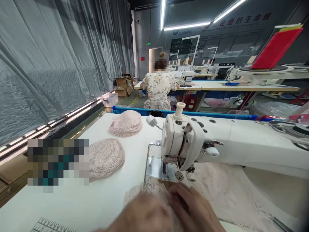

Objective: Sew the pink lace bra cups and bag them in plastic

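Just in front of the sewing machine [180,141], both my hands are at a piece of pale pink lace fabric [151,186]. My left hand [145,211] is blurred by motion; it looks curled closed on the lace, its fingertips hidden. To its right, my right hand [193,206] has bent fingers closed on the same lace near the needle plate [154,166]. The presser foot [164,167] is just beyond the fabric, apart from my fingers. More pale lace fabric [222,183] spreads under the machine arm, right of my right hand.
Two rounded pink lace stacks, a farther one [126,123] and a nearer one [108,158], lie left on the white table [79,199]. A ruler marking [50,225] shows at the front edge. Metal tips, perhaps tweezers [280,222], lie right. Ahead, a person [158,87] sits facing away.
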A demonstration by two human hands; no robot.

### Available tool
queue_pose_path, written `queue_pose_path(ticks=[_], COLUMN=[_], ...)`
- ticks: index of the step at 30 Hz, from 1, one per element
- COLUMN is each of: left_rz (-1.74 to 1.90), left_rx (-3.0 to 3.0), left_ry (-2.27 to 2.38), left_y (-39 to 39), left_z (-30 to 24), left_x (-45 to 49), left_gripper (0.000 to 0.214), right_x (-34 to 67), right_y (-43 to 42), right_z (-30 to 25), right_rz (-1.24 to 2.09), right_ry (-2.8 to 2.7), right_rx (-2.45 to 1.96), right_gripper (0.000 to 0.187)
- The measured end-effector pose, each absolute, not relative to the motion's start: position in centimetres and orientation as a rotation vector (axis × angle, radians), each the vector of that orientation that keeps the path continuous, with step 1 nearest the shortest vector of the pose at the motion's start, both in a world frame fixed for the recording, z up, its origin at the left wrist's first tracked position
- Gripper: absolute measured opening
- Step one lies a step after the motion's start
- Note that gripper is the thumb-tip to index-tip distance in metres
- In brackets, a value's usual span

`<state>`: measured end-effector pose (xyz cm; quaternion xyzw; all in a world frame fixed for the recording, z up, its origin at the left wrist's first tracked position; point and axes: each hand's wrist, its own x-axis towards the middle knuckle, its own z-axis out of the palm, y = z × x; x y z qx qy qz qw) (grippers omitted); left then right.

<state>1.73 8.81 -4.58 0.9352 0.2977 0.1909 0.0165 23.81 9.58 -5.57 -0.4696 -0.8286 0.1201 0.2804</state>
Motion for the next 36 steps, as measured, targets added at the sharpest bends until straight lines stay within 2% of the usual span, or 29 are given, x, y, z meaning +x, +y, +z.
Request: queue_pose_path(ticks=[2,3,5,8,9,12,17,20,27,31,36], left_rz=[0.555,0.489,0.368,0.243,0.222,0.214,0.219,0.17,0.104,0.063,0.01], left_rx=[2.676,2.557,2.349,2.134,2.087,2.042,1.944,1.975,2.12,2.263,2.443], left_ry=[1.077,1.111,1.167,1.155,1.138,1.116,1.116,1.114,1.181,1.257,1.338], left_y=[10.9,11.9,13.3,14.0,14.0,13.8,14.5,15.1,15.8,16.2,16.9], left_z=[-3.5,-3.0,-2.0,-0.8,-0.5,0.3,0.5,0.2,0.3,0.1,-1.0], left_x=[2.0,2.1,2.3,2.4,2.4,2.3,2.4,2.9,3.8,4.5,5.0], left_gripper=[0.067,0.073,0.057,0.01,0.009,0.025,0.033,0.017,0.018,0.018,0.014], right_x=[23.7,23.8,23.9,24.2,24.2,24.2,24.2,24.4,23.3,22.3,22.9], right_y=[9.6,9.6,9.8,10.1,10.2,10.3,10.4,10.4,9.9,9.8,9.9], right_z=[-5.2,-5.0,-4.5,-3.9,-3.7,-3.2,-3.0,-3.6,-5.5,-5.7,-5.3], right_rz=[0.413,0.46,0.547,0.646,0.676,0.756,0.81,0.704,-0.094,-0.124,-0.115], right_ry=[-2.154,-2.128,-2.096,-2.067,-2.062,-2.046,-2.024,-2.047,-2.113,-2.105,-2.249], right_rx=[-1.262,-1.268,-1.284,-1.278,-1.266,-1.231,-1.198,-1.21,-1.14,-0.932,-0.973], right_gripper=[0.014,0.014,0.014,0.016,0.017,0.021,0.022,0.022,0.024,0.029,0.039])
